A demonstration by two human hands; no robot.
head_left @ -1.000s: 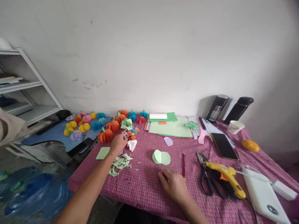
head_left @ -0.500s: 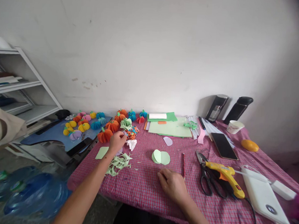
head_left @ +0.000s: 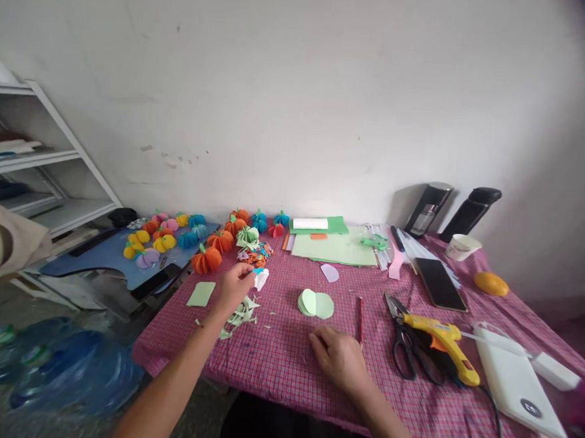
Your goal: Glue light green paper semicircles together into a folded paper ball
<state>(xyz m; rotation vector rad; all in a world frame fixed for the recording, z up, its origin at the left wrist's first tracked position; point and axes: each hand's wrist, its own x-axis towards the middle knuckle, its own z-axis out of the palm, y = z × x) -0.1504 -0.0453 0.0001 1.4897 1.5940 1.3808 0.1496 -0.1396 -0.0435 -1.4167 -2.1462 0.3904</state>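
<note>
My left hand (head_left: 236, 287) is closed in a pinch on a small blue scrap of paper (head_left: 257, 270), beside a crumpled white tissue (head_left: 262, 281). Pale green paper offcuts (head_left: 240, 314) lie under and beside that hand, and a pile of colourful scraps (head_left: 256, 254) sits just beyond it. My right hand (head_left: 340, 357) rests on the cloth with its fingers curled in, and nothing shows in it. Just above it lie pale green paper circles (head_left: 316, 304), partly fanned open. A red pencil (head_left: 360, 319) is to its right.
Paper pumpkins (head_left: 206, 260) stand at the back left, more on a blue side table (head_left: 113, 270). Green sheets (head_left: 335, 247) lie by the wall. On the right are scissors (head_left: 404, 347), a yellow glue gun (head_left: 444, 343), a phone (head_left: 441, 283), a power bank (head_left: 516, 381) and a paper cup (head_left: 462, 247).
My left hand has moved from the scrap pile toward me and slightly right, to the tissue, with the blue scrap now showing at its fingertips. My right hand has stayed in place.
</note>
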